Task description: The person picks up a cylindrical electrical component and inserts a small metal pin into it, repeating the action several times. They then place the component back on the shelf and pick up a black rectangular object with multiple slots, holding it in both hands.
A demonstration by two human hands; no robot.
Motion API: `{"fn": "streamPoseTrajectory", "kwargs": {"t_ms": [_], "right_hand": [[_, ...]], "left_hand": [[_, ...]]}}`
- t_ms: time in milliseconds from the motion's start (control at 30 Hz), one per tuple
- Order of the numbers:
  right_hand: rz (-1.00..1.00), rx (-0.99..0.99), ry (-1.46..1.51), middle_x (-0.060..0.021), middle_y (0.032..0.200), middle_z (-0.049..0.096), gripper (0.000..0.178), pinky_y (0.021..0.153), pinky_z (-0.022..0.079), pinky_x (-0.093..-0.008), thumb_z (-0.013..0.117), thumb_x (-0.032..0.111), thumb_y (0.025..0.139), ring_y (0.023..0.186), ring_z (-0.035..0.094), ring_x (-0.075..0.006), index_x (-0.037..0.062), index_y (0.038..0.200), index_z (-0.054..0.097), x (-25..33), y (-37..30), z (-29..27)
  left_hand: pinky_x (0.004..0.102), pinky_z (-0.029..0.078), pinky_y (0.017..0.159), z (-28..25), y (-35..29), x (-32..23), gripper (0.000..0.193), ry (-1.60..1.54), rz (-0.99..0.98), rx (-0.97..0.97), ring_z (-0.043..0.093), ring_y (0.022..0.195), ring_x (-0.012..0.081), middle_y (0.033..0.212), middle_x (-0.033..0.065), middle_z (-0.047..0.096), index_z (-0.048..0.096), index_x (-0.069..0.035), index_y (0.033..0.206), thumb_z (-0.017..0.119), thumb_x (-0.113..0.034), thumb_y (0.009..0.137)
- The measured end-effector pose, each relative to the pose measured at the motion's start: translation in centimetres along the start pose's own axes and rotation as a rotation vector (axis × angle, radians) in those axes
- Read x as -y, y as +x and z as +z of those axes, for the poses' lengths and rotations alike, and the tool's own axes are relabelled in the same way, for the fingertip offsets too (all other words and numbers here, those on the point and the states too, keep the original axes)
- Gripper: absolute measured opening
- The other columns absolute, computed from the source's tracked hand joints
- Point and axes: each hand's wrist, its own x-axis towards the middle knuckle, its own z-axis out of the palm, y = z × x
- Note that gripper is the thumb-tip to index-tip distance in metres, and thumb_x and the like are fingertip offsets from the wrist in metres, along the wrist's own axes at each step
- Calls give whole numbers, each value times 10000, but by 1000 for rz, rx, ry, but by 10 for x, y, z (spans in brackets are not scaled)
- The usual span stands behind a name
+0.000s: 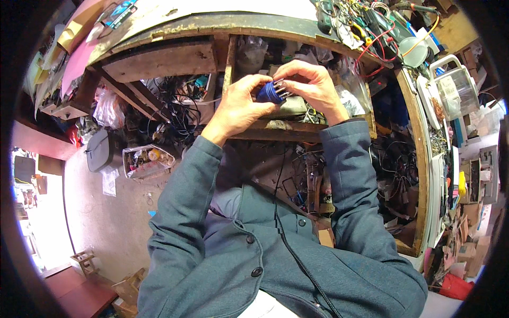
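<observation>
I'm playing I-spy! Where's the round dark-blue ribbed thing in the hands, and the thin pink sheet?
Round dark-blue ribbed thing [269, 95]: head view, on its ribbed side.
Thin pink sheet [78, 63]: head view, near its middle.

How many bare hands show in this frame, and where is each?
2: the left hand, holding a blue ribbed piece, and the right hand, its fingers at that piece's metal prongs. Some fingertips are partly hidden.

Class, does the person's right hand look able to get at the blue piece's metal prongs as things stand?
Most likely yes: the right hand has its fingers at the metal prongs, which face it, while the left hand grips the blue piece by its body.
</observation>
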Motion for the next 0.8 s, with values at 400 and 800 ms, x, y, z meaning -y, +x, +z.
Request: {"fn": "streamPoseTrajectory", "kwargs": {"t_ms": [400,800], "right_hand": [[-56,-274,191,-84,950,761,62,687,537,-228,696,78,980,805,688,-104,30,1014,677,13,1,2],[-49,-368,124,-15,861,733,105,597,486,-201,775,92,927,692,621,-49,49,982,697,2,4,-1]], "left_hand": [[313,517,945,-3,3,-4,515,-134,-83,104,656,1026,149,1110,79,718,671,-8,1243,843,-142,776],[301,532,914,-3,5,-5,514,-169,-92,127,653,987,124,1090,60,718,661,-8,1253,849,-122,788]]}}
